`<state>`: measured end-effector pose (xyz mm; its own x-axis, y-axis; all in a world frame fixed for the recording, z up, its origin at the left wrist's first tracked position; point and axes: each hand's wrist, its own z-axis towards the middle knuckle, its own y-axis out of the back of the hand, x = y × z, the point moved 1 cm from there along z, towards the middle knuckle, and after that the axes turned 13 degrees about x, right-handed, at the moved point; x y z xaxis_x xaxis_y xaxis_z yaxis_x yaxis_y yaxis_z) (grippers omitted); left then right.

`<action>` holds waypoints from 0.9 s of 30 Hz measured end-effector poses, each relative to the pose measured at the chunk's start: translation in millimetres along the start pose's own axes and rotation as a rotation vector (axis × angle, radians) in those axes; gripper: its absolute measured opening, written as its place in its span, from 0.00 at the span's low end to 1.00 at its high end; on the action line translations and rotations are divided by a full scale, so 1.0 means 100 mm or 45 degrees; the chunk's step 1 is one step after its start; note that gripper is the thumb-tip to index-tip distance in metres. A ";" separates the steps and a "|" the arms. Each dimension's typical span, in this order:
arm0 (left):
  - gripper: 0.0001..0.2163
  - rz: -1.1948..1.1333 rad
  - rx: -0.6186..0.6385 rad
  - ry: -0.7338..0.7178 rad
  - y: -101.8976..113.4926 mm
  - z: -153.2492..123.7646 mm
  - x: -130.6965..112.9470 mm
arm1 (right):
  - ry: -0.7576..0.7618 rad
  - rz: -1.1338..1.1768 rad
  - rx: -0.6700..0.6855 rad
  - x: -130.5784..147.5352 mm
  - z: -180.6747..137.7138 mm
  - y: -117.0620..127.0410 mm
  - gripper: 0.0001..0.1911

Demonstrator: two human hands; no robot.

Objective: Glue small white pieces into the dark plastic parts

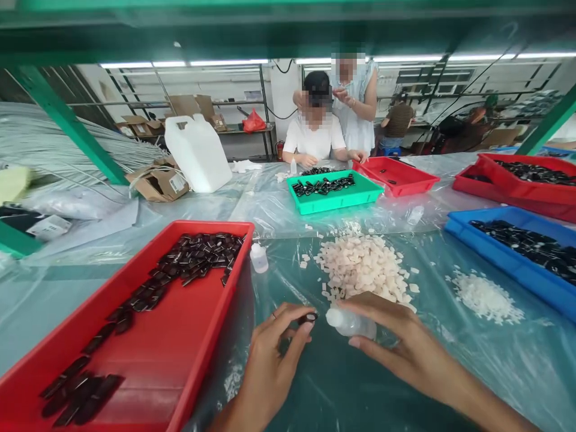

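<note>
Between thumb and fingers, my left hand (276, 354) pinches a small black plastic part (308, 318); most of it is hidden by the fingers. My right hand (396, 336) grips a small white squeeze bottle (353, 324), tipped on its side with its capped end toward the black part. A short gap separates the bottle from the part. Just beyond my right hand lies a heap of small cream-coloured pieces (364, 264). To the left, a long red tray (198, 336) holds many black parts (198, 255), some in a row along its left side.
Another small white bottle (259, 258) stands by the red tray. A pile of tiny white pieces (488, 297) lies near a blue tray (508, 264) at right. Across the table are a green tray (337, 201), a white jug (198, 153) and a seated person (315, 138).
</note>
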<state>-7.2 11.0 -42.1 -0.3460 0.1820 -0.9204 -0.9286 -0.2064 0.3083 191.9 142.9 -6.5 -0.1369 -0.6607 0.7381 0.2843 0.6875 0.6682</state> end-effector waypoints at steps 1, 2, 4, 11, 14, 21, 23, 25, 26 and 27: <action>0.11 0.022 0.013 -0.001 0.01 -0.01 0.01 | 0.006 -0.080 0.010 -0.02 -0.01 -0.01 0.23; 0.12 0.044 0.026 -0.008 0.01 -0.02 0.02 | 0.013 -0.149 0.009 -0.04 -0.02 -0.02 0.24; 0.14 0.082 0.046 -0.033 0.00 -0.02 0.02 | 0.030 -0.242 0.006 -0.06 -0.02 -0.03 0.25; 0.15 0.155 0.057 -0.110 -0.03 -0.02 -0.01 | 0.020 -0.308 -0.031 -0.04 -0.04 -0.03 0.20; 0.14 0.169 0.064 -0.117 -0.03 -0.02 -0.01 | 0.084 -0.401 -0.057 0.00 -0.06 0.00 0.23; 0.14 0.186 0.082 -0.113 -0.04 -0.02 -0.02 | 0.133 -0.405 -0.136 0.07 -0.10 -0.01 0.25; 0.14 0.192 0.081 -0.121 -0.05 -0.04 -0.03 | 0.116 -0.352 -0.203 0.08 -0.10 -0.01 0.25; 0.14 0.207 0.075 -0.130 -0.04 -0.06 -0.05 | 0.116 -0.292 -0.256 0.10 -0.11 -0.01 0.24; 0.15 0.213 0.075 -0.136 -0.04 -0.07 -0.06 | 0.133 -0.267 -0.266 0.11 -0.12 -0.01 0.24; 0.15 0.219 0.081 -0.145 -0.04 -0.08 -0.07 | 0.150 -0.245 -0.277 0.11 -0.13 -0.02 0.23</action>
<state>0.0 3.4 -39.0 -0.5099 0.2573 -0.8209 -0.8598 -0.1831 0.4767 202.4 130.3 -0.5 -0.1004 -0.8115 0.5757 0.4621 0.4744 0.7493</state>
